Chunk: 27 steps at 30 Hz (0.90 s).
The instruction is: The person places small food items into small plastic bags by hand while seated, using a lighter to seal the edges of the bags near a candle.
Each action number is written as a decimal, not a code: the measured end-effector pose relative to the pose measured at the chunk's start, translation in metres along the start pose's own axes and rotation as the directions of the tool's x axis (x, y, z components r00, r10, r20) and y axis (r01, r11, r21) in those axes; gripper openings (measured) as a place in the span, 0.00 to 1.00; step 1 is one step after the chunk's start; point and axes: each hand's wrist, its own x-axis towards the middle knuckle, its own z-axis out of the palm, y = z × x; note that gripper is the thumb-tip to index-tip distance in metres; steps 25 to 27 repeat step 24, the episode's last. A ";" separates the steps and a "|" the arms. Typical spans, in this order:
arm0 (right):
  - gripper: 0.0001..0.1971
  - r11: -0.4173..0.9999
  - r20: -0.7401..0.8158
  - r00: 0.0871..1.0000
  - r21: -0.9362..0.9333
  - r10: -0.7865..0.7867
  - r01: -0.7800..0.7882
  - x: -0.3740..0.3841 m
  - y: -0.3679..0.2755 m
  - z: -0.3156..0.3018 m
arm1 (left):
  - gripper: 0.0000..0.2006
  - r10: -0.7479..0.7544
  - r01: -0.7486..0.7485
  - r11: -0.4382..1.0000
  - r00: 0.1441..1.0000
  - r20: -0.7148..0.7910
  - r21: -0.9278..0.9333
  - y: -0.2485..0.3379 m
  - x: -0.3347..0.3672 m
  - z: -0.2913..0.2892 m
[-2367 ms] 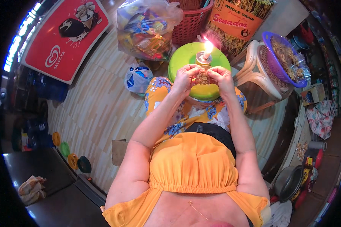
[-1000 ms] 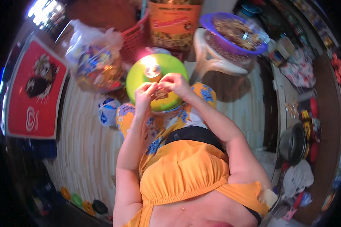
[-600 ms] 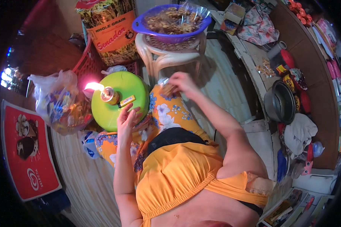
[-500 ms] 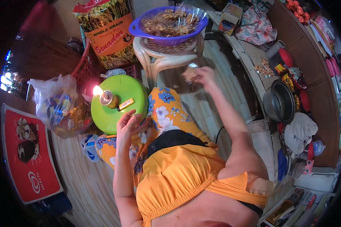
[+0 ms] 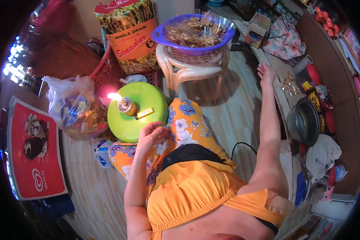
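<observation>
My right hand (image 5: 267, 75) is stretched out to the right, fingers apart and nothing visible in them, near a spread of small brown pieces (image 5: 291, 83) on the low ledge. Over my knee, my left hand (image 5: 152, 135) hangs loosely open beside a green round stool (image 5: 120, 126). On that stool stands a small can (image 5: 127, 107) with a burning flame (image 5: 115, 97) at its top. A yellow lighter (image 5: 144, 113) lies next to the can. Beyond my knees, a purple basin (image 5: 186, 50) holds clear plastic packs of brown nut-like pieces (image 5: 196, 34).
The basin rests on a pale rattan stool (image 5: 188, 74). A rice sack (image 5: 128, 40), a red basket (image 5: 108, 68) and a filled plastic bag (image 5: 78, 106) stand at the left. A grey metal pot (image 5: 304, 122) and a floral cloth bag (image 5: 284, 40) sit on the right ledge.
My right hand has swung right, from in front of the rattan stool to the ledge. The small clear pack it held is out of it. My left hand's fingers have curled slightly.
</observation>
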 end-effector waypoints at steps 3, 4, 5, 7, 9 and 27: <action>0.11 0.876 0.237 0.856 -0.035 -0.460 0.480 -0.011 -0.010 0.055 | 0.15 0.012 -0.011 1.000 1.000 0.026 -0.011 0.005 -0.003 0.000; 0.12 0.746 0.241 0.745 -0.108 -0.622 0.657 -0.017 -0.018 0.076 | 0.14 0.020 -0.019 0.999 1.000 0.021 -0.034 0.010 -0.007 0.002; 0.13 0.574 0.258 0.599 -0.173 -0.758 0.800 -0.022 -0.031 0.094 | 0.14 0.032 -0.032 0.998 0.999 0.015 -0.056 0.013 -0.012 0.001; 0.15 0.566 0.344 0.647 -0.315 -0.680 0.762 -0.017 -0.053 0.122 | 0.14 0.062 -0.062 0.997 0.998 0.008 -0.048 0.009 -0.015 -0.007; 0.18 0.519 0.387 0.664 -0.420 -0.640 0.745 -0.012 -0.070 0.150 | 0.14 0.084 -0.084 0.996 0.996 -0.003 -0.030 0.001 -0.018 -0.015; 0.06 0.274 0.621 0.551 -0.488 -0.557 0.828 -0.002 -0.084 0.202 | 0.16 0.077 -0.077 0.997 0.997 0.015 -0.022 0.011 -0.025 -0.011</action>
